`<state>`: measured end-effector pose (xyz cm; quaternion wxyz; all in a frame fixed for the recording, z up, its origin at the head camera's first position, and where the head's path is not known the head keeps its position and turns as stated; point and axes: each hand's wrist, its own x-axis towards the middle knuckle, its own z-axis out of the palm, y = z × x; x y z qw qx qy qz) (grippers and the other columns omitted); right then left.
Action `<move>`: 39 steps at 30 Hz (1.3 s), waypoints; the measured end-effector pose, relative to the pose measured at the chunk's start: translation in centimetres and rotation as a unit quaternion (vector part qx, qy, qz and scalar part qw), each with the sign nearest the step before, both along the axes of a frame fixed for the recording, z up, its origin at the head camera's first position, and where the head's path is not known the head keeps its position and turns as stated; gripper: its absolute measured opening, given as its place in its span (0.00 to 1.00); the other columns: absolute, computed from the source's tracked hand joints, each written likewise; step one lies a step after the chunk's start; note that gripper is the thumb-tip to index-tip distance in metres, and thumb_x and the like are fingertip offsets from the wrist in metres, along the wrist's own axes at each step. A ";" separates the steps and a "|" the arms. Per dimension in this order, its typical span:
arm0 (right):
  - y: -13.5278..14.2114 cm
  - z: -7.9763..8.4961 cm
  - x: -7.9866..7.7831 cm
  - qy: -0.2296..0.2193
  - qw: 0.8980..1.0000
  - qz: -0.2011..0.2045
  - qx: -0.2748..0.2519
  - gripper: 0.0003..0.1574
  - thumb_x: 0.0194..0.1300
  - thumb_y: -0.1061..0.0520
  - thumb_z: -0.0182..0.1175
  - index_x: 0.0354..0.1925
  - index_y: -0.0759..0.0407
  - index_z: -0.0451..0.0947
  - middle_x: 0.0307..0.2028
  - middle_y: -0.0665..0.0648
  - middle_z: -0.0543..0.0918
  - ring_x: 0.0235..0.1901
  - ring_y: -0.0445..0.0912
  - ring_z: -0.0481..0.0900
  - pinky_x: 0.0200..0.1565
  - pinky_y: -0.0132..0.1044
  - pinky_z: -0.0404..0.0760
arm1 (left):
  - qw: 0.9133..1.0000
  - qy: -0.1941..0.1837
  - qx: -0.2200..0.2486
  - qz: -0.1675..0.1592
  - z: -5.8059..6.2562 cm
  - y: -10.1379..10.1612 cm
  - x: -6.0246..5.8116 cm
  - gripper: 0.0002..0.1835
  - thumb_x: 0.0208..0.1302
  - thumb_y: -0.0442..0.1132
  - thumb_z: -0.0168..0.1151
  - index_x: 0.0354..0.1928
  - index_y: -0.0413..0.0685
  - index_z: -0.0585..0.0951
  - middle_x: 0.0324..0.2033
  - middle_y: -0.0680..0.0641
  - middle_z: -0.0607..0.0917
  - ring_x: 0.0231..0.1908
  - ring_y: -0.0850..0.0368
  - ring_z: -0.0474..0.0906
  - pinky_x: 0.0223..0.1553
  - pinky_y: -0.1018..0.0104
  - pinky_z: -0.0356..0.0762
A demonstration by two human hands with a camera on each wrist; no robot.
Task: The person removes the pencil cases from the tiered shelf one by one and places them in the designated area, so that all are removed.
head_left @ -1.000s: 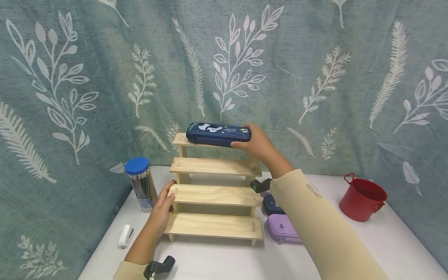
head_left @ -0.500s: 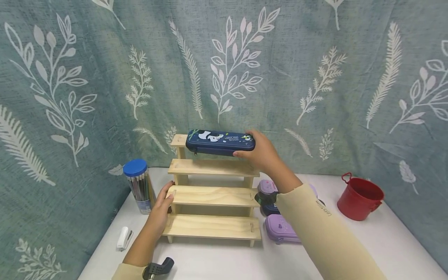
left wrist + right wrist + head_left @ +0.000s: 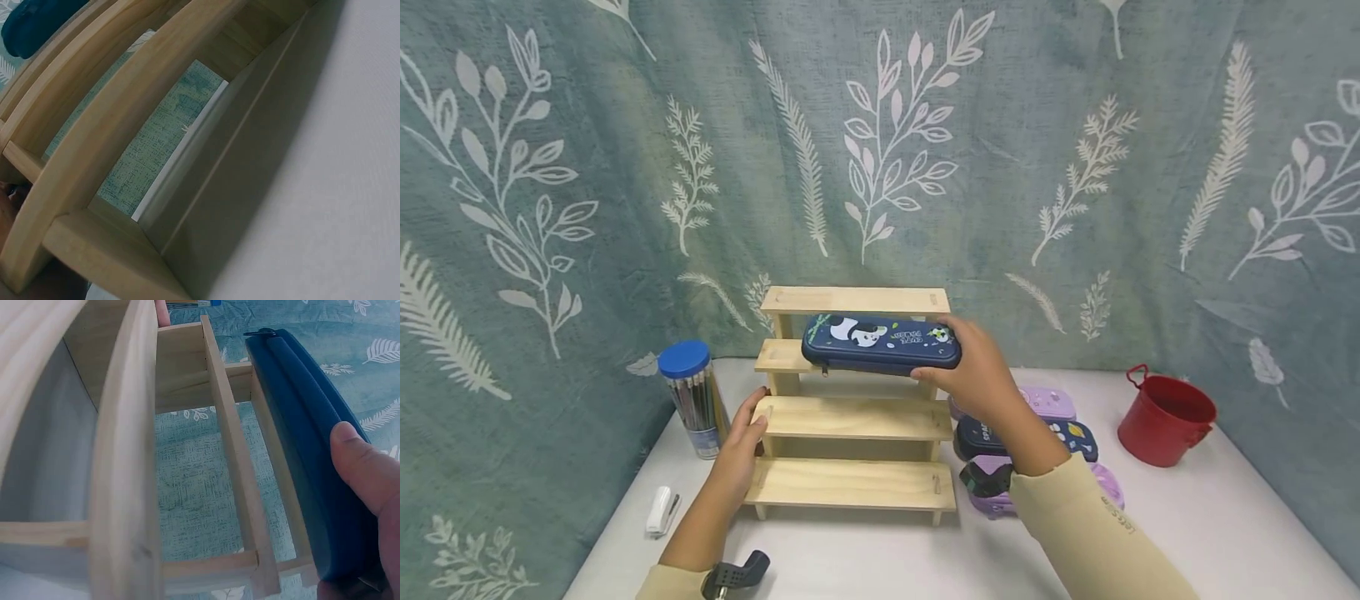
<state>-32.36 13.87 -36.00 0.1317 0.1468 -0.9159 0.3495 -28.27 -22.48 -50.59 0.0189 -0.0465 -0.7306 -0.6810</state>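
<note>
My right hand (image 3: 973, 367) grips the right end of a navy pencil case (image 3: 880, 343) printed with a panda. Its thumb (image 3: 356, 456) presses the zipped side in the right wrist view. The case is in the air in front of the upper tiers of a stepped wooden rack (image 3: 857, 417), hiding much of the second tier from the top. At the rack's left side, my left hand (image 3: 737, 458) holds the end of the third tier, thumb at the front edge. Most of that hand's fingers are hidden in the left wrist view.
Right of the rack lie lilac pencil cases (image 3: 1048, 403) and a navy one (image 3: 1078, 440), partly behind my right arm. A red bucket (image 3: 1161, 425) stands farther right. Left are a blue-lidded tub of pencils (image 3: 696, 408) and a white stapler (image 3: 660, 510). A patterned curtain (image 3: 880, 125) hangs behind.
My right hand has brought the panda pencil case from the top tier down and forward, uncovering that tier. My left hand has stayed on the rack.
</note>
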 end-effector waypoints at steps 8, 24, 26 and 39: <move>1.4 -2.0 1.7 -0.040 0.999 -0.016 0.002 0.62 0.53 0.34 0.80 0.77 0.51 0.64 0.68 0.64 0.73 0.64 0.61 0.75 0.62 0.61 0.76 | 1.000 0.004 0.004 -0.001 0.0 -0.2 -0.1 0.29 0.86 0.46 0.37 0.84 0.60 0.51 0.84 0.47 0.48 0.83 0.41 0.38 0.80 0.33 0.38; 5.9 -5.4 6.3 -0.058 0.998 -0.017 -0.016 0.62 0.51 0.34 0.80 0.76 0.51 0.65 0.73 0.64 0.71 0.69 0.63 0.72 0.66 0.66 0.71 | 1.000 0.007 -0.007 0.010 -0.2 0.1 0.6 0.28 0.86 0.48 0.36 0.83 0.64 0.53 0.84 0.48 0.48 0.84 0.42 0.37 0.80 0.33 0.37; 6.7 -5.9 6.8 -0.058 0.998 -0.021 -0.018 0.63 0.51 0.34 0.80 0.76 0.51 0.65 0.73 0.64 0.71 0.69 0.64 0.72 0.66 0.67 0.71 | 1.000 0.005 -0.006 0.010 -0.2 0.1 0.6 0.28 0.86 0.47 0.36 0.83 0.64 0.53 0.84 0.48 0.48 0.83 0.42 0.37 0.80 0.32 0.37; 12.4 -7.6 9.0 -0.100 0.994 -0.038 -0.028 0.66 0.51 0.32 0.80 0.79 0.50 0.61 0.72 0.70 0.70 0.68 0.67 0.70 0.61 0.69 0.71 | 1.000 0.005 -0.015 0.008 -0.1 0.1 0.8 0.29 0.86 0.46 0.36 0.84 0.61 0.51 0.84 0.52 0.49 0.84 0.46 0.37 0.81 0.35 0.37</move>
